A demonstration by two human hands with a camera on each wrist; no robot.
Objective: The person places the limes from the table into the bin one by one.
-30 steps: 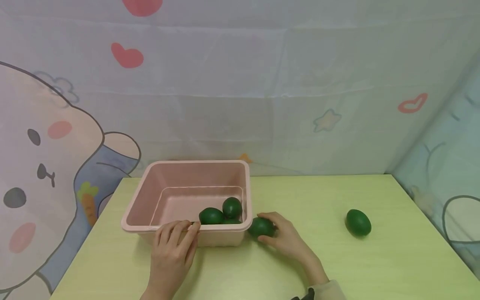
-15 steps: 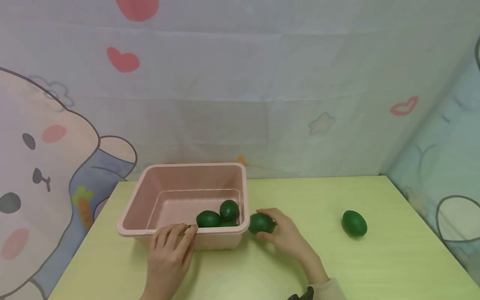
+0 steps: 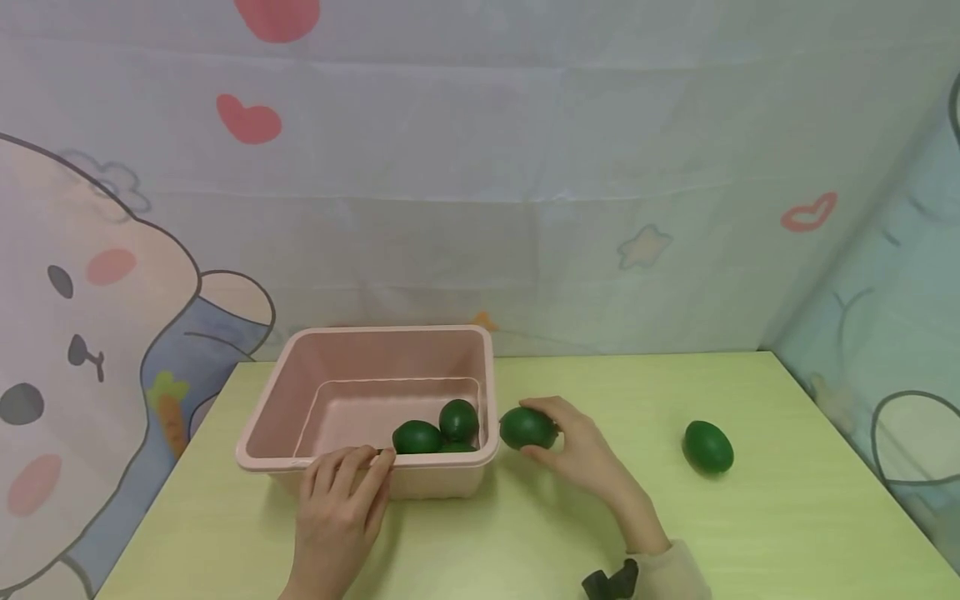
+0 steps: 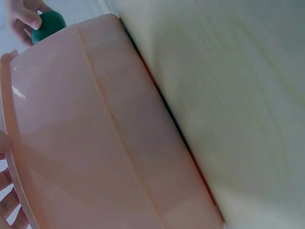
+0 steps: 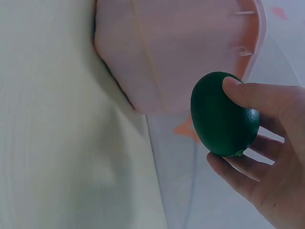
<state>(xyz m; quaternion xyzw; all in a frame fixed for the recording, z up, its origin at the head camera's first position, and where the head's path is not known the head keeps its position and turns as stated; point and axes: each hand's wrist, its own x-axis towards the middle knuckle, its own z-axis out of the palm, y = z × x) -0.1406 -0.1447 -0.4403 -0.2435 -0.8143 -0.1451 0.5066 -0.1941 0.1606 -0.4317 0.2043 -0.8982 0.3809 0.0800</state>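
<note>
My left hand (image 3: 339, 512) grips the front rim of a pink plastic bin (image 3: 288, 400), its fingers curled over the edge. Inside the bin, at its front right corner, several dark green oval fruits lie together, one of them a rounder-looking fruit (image 3: 458, 421). Just right of the bin, my right hand (image 3: 573, 450) holds another dark green oval fruit (image 3: 527, 428) between thumb and fingers. The right wrist view shows this fruit (image 5: 219, 114) raised above the table, with a small stem nub at its lower end. In the left wrist view the bin's outer wall (image 4: 95, 119) fills most of the picture.
One more dark green fruit (image 3: 708, 447) lies alone on the right side of the yellow-green table (image 3: 787, 517). A printed cloth backdrop (image 3: 420, 167) hangs behind the table's far edge, and another cloth stands along the right side.
My right hand has lifted the green fruit from beside the bin, slightly up and to the right. The left hand stays on the rim; the head view has shifted a little.
</note>
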